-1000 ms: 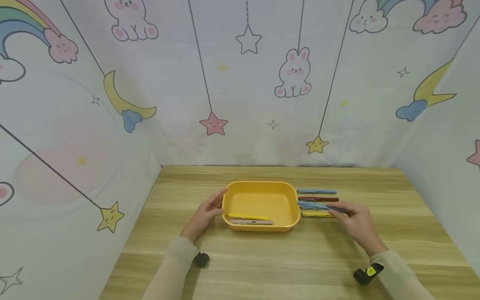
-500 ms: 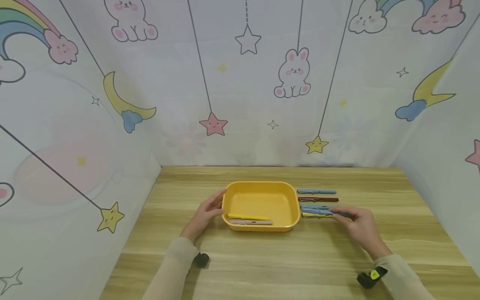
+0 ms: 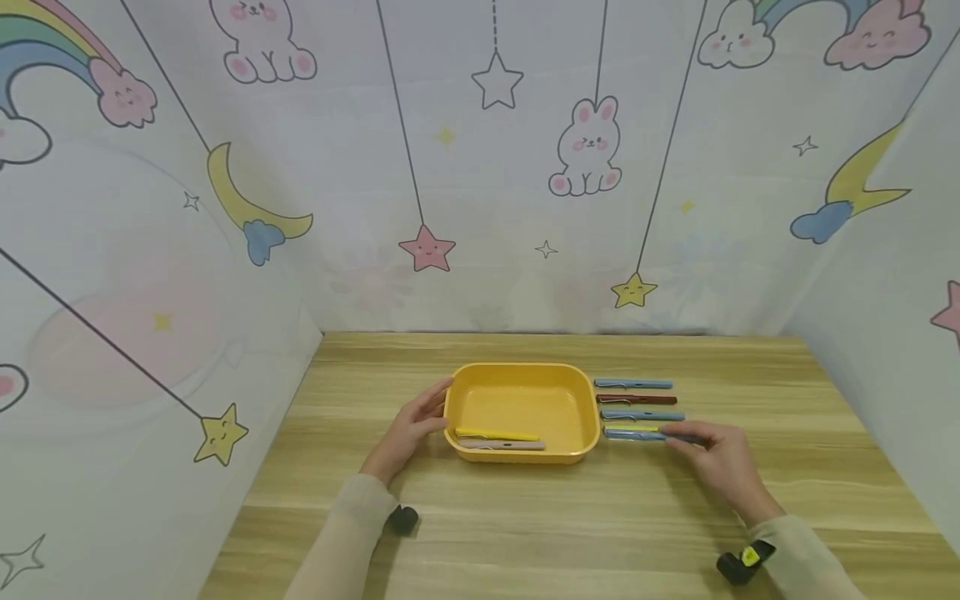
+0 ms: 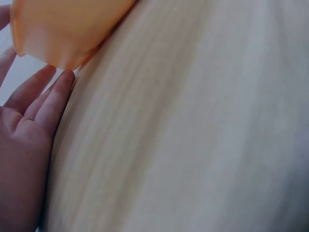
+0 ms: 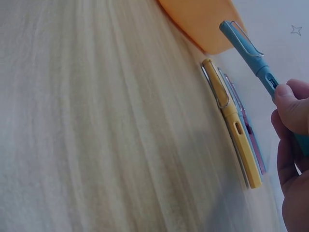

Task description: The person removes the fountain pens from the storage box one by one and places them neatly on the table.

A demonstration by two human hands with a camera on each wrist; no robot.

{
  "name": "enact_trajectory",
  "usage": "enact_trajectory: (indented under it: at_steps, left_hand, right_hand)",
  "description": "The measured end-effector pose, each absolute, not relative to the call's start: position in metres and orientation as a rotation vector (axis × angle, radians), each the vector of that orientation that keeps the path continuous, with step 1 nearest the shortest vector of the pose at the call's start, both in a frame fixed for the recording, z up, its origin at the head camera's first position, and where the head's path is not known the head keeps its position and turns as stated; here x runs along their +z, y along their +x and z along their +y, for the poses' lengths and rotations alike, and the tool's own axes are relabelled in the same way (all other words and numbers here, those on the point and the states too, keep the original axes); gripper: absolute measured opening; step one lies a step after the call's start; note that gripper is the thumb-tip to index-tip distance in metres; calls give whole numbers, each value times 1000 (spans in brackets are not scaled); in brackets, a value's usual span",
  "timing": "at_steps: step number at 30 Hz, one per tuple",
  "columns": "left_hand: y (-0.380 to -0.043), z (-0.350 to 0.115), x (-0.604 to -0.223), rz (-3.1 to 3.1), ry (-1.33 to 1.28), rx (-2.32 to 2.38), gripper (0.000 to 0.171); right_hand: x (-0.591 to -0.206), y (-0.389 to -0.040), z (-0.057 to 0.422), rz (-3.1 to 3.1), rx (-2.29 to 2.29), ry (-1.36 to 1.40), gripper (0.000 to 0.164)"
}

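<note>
My right hand (image 3: pixel 716 458) pinches a blue fountain pen (image 5: pixel 244 48) between thumb and fingers, its clip end pointing toward the tray. In the head view this pen overlaps the yellow fountain pen (image 5: pixel 234 123) lying on the table. Behind that one lie another blue pen (image 3: pixel 641 415), a dark red pen (image 3: pixel 637 400) and a blue pen (image 3: pixel 633 384), side by side. My left hand (image 3: pixel 408 429) rests against the left end of a yellow tray (image 3: pixel 525 371), its fingers fairly straight on the outer wall (image 4: pixel 63 34). Inside the tray, along its front, are a yellow pen (image 3: pixel 498 434) and a pinkish pen (image 3: pixel 506 445).
The wood-grain table (image 3: pixel 540 525) ends at the back against a white curtain (image 3: pixel 517 192) printed with rabbits and stars. More of this printed cloth rises at both sides. Each wrist carries a small black camera, such as the right one (image 3: pixel 738 567).
My right hand has moved the blue pen toward the front, from over the row's other blue pen to over the yellow one. My left hand and the tray have stayed put.
</note>
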State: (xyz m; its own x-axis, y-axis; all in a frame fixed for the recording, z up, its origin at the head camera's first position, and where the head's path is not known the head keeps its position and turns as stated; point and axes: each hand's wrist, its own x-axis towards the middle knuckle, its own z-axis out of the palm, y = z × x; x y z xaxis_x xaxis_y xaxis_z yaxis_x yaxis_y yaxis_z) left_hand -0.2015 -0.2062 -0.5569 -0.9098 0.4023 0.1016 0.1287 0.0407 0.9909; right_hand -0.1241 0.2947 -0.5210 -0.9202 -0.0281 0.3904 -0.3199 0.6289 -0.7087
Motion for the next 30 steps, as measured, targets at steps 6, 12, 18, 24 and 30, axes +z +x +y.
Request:
enact_trajectory:
  at_steps: [6, 12, 18, 24, 30]
  left_hand:
    - [-201, -206, -557, 2109, 536, 1967, 65]
    - [-201, -207, -556, 2117, 533, 1960, 65]
    - [-200, -206, -556, 2109, 546, 1966, 66]
    - [-201, -206, -555, 2119, 547, 1963, 65]
    - [-202, -207, -558, 2123, 556, 1963, 65]
  right_hand:
    - [-522, -121, 294, -2545, 1155, 314, 23]
    - [-531, -122, 297, -2584, 1112, 345, 23]
    - [-536, -124, 300, -2578, 1061, 376, 26]
    - [-540, -127, 302, -2564, 921, 454, 29]
    - [-546, -128, 305, -2544, 816, 523, 33]
